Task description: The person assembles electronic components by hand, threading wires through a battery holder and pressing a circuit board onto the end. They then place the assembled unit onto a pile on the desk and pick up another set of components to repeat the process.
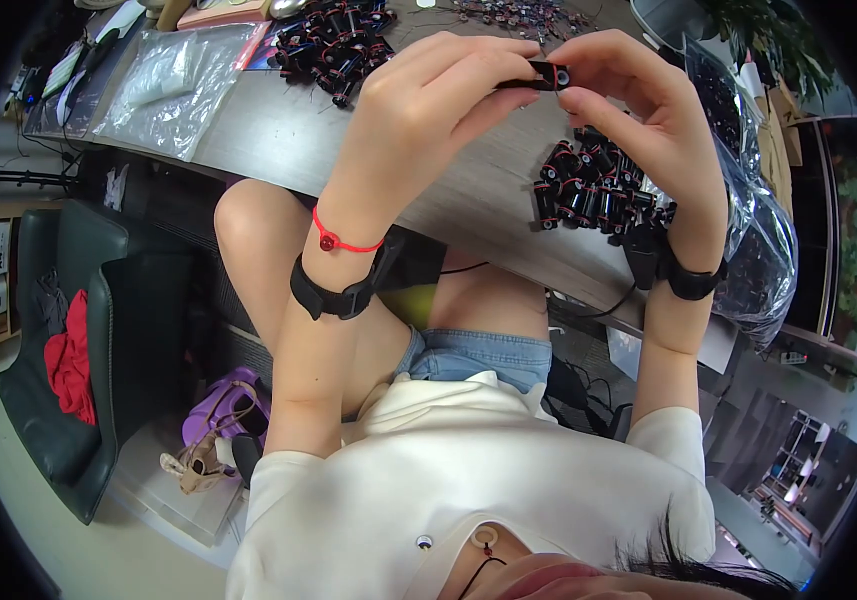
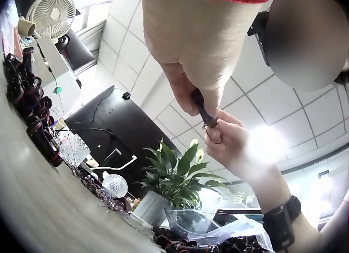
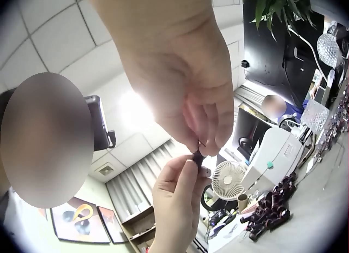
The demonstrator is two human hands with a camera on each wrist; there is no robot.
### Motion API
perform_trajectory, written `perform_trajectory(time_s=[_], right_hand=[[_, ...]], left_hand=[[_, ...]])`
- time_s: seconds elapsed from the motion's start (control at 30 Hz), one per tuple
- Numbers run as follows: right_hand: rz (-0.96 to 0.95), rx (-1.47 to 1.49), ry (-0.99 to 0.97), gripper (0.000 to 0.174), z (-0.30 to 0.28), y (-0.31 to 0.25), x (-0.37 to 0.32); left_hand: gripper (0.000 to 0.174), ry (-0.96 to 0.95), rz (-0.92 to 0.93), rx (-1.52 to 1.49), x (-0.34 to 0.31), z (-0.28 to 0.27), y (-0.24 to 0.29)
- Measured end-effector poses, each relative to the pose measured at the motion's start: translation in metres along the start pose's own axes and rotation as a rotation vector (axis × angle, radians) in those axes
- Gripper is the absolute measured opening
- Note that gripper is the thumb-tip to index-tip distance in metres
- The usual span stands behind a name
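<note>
Up over the far side of the table, my left hand (image 1: 438,95) pinches a small black cylinder (image 1: 550,76) between thumb and fingers. Red shows along the cylinder, and its end face has a pale ring. From the other side, my right hand (image 1: 653,120) pinches that end with thumb and fingertips. A thin dark wire loops out by the right fingertips (image 2: 215,136) in the left wrist view. In the right wrist view the fingertips of both hands meet at the cylinder (image 3: 198,157), hiding most of it.
On the grey table (image 1: 278,130), similar black cylinders form a pile (image 1: 588,185) near the right forearm and another pile (image 1: 333,45) farther back. Small wired parts (image 1: 518,15) lie at the far edge. Clear plastic bags (image 1: 183,85) flank the table, and a potted plant (image 2: 177,166) stands behind.
</note>
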State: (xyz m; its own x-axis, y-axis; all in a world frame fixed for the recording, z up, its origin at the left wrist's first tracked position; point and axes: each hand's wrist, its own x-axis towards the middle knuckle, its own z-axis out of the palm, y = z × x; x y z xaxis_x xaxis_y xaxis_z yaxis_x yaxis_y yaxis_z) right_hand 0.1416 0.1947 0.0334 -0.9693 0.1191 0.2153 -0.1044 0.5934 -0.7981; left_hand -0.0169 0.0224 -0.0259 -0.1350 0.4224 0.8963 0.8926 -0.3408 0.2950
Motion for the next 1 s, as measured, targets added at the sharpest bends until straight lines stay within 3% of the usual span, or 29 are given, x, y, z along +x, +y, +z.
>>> perform_trajectory(time_s=[0.2,0.3,0.47,0.57,0.6,0.7,0.73,0.87,0.97,1.0], right_hand=[[-0.067,-0.209,0.0,0.027,0.004,0.0,0.003],[-0.061,-0.181,0.018,0.024,0.006,0.003,0.004],[-0.093,-0.229,0.068,0.019,0.0,0.011,0.008],[-0.162,-0.319,0.118,0.015,0.008,0.003,0.011],[-0.162,-0.317,0.114,0.015,0.01,0.002,0.011],[-0.224,-0.481,0.152,0.015,0.018,0.001,0.01],[-0.223,-0.481,0.152,0.015,0.02,0.002,0.01],[-0.09,-0.26,0.248,0.017,0.035,0.018,0.016],[-0.81,0.784,0.074,0.02,0.051,0.063,0.05],[-0.81,0.784,0.072,0.02,0.05,0.052,0.045]], left_hand=[[0.018,-0.036,-0.087,-0.048,0.0,0.002,0.0],[0.02,-0.2,-0.631,-0.169,0.0,-0.003,0.011],[0.024,-0.219,-0.695,-0.239,0.005,-0.008,0.014],[0.012,-0.251,-0.844,-0.255,0.017,-0.013,0.022],[0.012,-0.249,-0.847,-0.254,0.015,-0.012,0.023],[0.006,-0.102,-0.576,-0.192,0.009,-0.004,0.021],[0.006,-0.102,-0.577,-0.192,0.008,-0.003,0.021],[0.008,-0.081,-0.472,-0.11,0.005,-0.001,0.02],[0.009,-0.021,-0.522,-0.169,0.007,0.0,0.022],[0.009,-0.02,-0.522,-0.168,0.006,0.0,0.022]])
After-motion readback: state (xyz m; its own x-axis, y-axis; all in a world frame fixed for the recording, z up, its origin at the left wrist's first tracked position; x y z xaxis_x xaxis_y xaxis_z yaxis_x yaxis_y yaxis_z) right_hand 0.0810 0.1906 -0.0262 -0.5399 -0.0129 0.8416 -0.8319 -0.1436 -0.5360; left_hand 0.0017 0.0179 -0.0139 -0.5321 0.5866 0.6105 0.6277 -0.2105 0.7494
